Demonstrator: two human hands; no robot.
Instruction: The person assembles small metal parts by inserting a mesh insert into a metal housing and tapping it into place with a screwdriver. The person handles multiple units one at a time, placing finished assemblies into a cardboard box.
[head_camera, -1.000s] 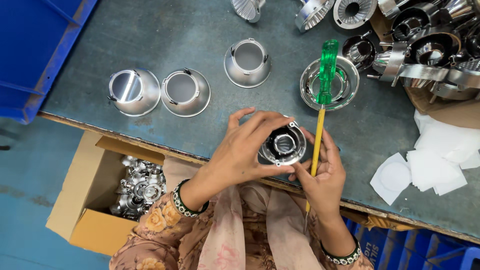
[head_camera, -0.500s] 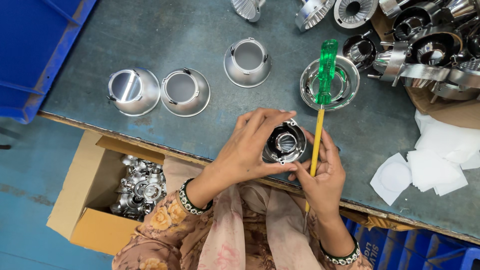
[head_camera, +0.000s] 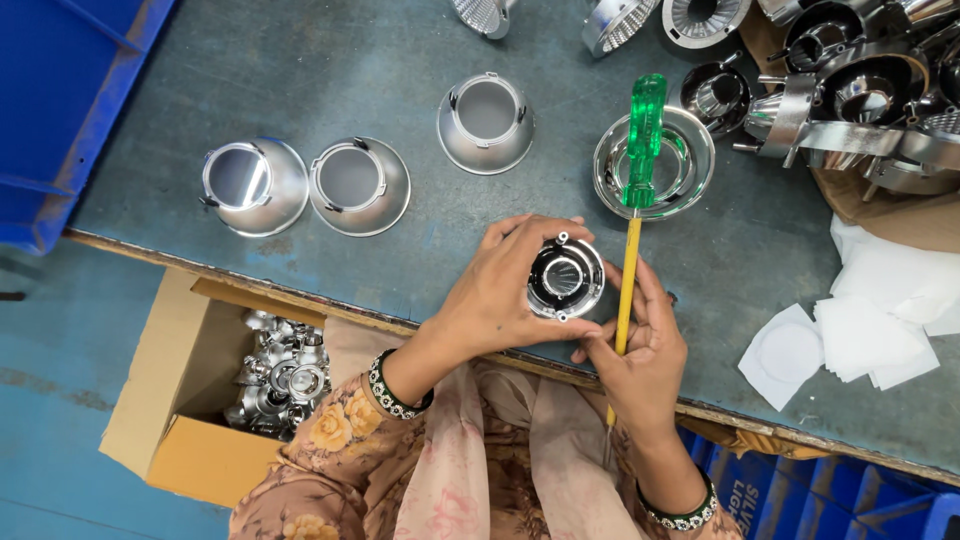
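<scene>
My left hand (head_camera: 500, 290) is wrapped around a small shiny metal lamp housing (head_camera: 565, 278), round with a ribbed inner ring, held just above the table's near edge. My right hand (head_camera: 640, 350) touches the housing's right side and also grips the yellow shaft of a screwdriver (head_camera: 633, 210), whose green handle points away from me and lies over a chrome ring (head_camera: 690, 160).
Three silver cone reflectors (head_camera: 240, 185) (head_camera: 358, 185) (head_camera: 487, 122) stand on the grey table (head_camera: 300, 70). A heap of chrome parts (head_camera: 860, 90) fills the far right, white paper pieces (head_camera: 860, 335) lie below it. A cardboard box (head_camera: 180, 400) holds metal parts. A blue crate (head_camera: 60, 110) is at left.
The housing has been turned slightly in my hands and my left fingers have shifted on it. The screwdriver and the rest stay put.
</scene>
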